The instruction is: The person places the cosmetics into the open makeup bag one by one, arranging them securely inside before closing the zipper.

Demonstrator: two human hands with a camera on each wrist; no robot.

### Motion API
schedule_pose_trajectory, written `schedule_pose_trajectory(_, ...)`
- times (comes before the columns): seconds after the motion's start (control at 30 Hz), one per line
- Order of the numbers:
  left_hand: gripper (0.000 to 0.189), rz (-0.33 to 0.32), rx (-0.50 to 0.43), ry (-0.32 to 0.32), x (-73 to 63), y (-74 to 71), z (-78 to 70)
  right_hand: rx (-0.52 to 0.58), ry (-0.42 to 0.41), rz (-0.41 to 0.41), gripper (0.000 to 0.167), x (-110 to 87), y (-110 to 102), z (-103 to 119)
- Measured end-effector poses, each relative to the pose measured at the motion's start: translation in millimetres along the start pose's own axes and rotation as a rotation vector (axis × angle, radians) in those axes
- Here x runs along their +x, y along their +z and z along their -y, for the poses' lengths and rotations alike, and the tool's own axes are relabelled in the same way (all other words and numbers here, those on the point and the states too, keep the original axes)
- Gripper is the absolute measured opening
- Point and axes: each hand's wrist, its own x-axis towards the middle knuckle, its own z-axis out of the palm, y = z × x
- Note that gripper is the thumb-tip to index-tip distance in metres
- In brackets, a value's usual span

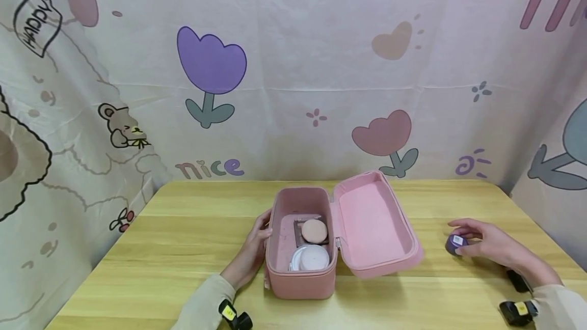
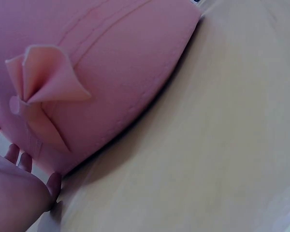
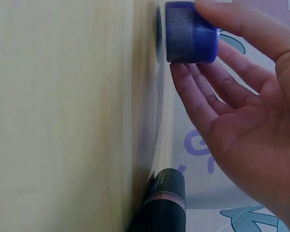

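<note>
My left hand [image 1: 251, 251] lies against the left wall of an open pink cosmetic case [image 1: 300, 285]. Its fingers [image 2: 25, 162] touch the case near a pink bow [image 2: 48, 77] in the left wrist view. Inside the case are a beige round puff [image 1: 314, 231] on a flat palette [image 1: 299, 236], and white round items [image 1: 314, 257] at the near end. Over on the right, my right hand [image 1: 488, 242] pinches a small blue-purple jar [image 3: 191, 34] between thumb and fingertips, close over the tabletop. A pale label [image 1: 457, 240] shows on the jar.
The case's lid [image 1: 376, 223] hangs open to the right. A black cylinder [image 3: 168, 198] with a pinkish band lies near my right wrist. Behind the wooden table [image 1: 197, 228] hangs a printed cloth [image 1: 293, 65], which also covers the left side.
</note>
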Motion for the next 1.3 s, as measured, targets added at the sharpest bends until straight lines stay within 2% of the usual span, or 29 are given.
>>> schedule_pose_trajectory(0.13, 0.069, 0.005, -0.005, 0.003, -0.6, -0.1, 0.4, -0.020, 0.033, -0.024, 0.059, -1.0, 2, 2)
schedule_pose_trajectory(0.6, 0.068, -0.001, 0.001, 0.006, -1.8, -0.6, -0.9, -0.100, 0.012, -0.082, 0.047, -1.9, 1, 2)
schedule_pose_trajectory(0.83, 0.068, 0.003, -0.008, 0.012, 0.1, -0.7, 0.6, -0.125, 0.033, -0.098, 0.045, -2.7, -3, 0)
schedule_pose_trajectory(1.13, 0.068, 0.009, -0.006, 0.018, 0.7, 0.5, 0.3, -0.107, -0.002, -0.169, 0.050, -5.2, -4, -2)
schedule_pose_trajectory(1.3, 0.068, 0.013, -0.008, 0.024, 0.9, 0.0, 0.3, -0.095, -0.032, -0.193, 0.046, -6.8, -8, 7)
